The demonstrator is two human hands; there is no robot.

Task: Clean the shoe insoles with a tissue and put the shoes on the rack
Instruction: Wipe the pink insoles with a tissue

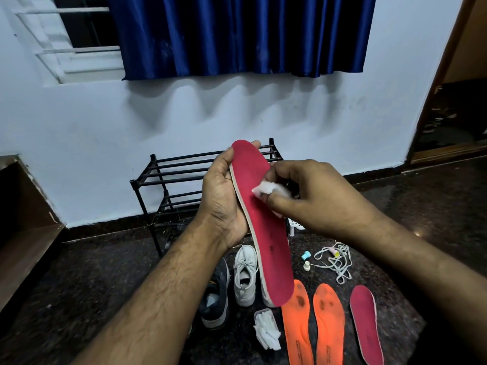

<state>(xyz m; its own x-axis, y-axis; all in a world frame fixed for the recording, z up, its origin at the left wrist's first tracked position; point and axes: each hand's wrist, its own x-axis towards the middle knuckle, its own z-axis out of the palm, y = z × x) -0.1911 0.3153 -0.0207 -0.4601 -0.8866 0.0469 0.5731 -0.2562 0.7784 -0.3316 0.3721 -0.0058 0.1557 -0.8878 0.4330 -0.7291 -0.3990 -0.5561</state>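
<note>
- Two hands work one red insole (263,222); left hand (224,196) grips its edge, long axis running from far-top to near-bottom
- right hand (311,196) pinches tissue (261,191) against its upper half; wiping probably follows that axis

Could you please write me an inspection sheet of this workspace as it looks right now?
Surface: dark speckled floor.
Job's things: red insole held up; second red insole and two stained orange insoles on the floor; white shoe and dark shoe standing there; black rack by the wall, no shoes seen on it.
Clutter: tissue pile, small caps, white basket.
Grippers: left hand grips the held insole; right hand pinches a tissue against it.
Cables: loose white laces.
Surroundings: blue curtain, pale wall.
</note>
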